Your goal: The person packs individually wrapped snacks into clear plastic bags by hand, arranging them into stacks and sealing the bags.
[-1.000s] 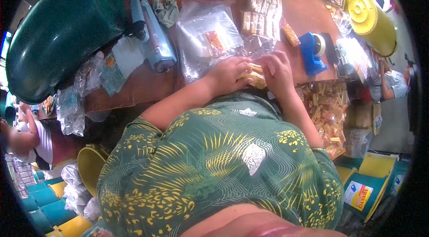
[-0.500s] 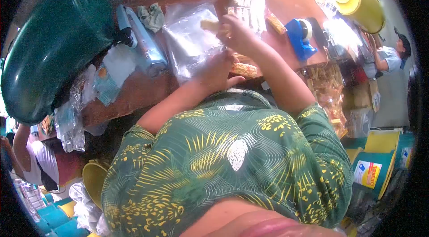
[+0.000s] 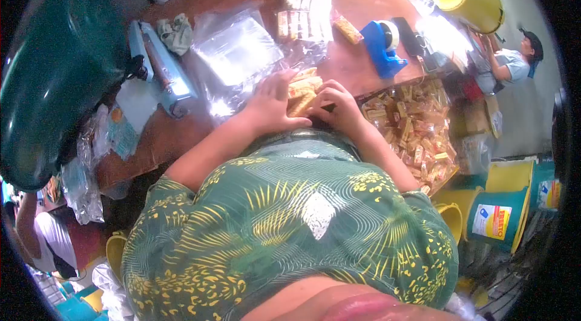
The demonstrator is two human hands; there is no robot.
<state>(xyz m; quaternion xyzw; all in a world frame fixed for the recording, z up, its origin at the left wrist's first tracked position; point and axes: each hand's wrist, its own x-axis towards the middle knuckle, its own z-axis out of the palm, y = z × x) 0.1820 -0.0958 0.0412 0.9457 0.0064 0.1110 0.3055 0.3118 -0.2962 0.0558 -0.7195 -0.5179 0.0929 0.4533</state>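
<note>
Several small wrapped yellow bars lie between my hands at the table's near edge. My left hand is closed round their left side, with the thumb along the near side. From the right, my right hand grips the same bars with bent fingers. Just beyond my left hand is a stack of clear plastic bags. Past the bars stands a block of packed bars, in rows, with a single packet to its right.
A blue tape dispenser stands at the right, above a tray heaped with wrapped bars. At left are a light blue sealer, a cloth and a big green container. A yellow bucket and a person are at far right.
My right hand has come back from over the bags to the bars, and both hands now hold them. The reddish packet that lay on the bags a second ago is gone from there. The view has shifted.
</note>
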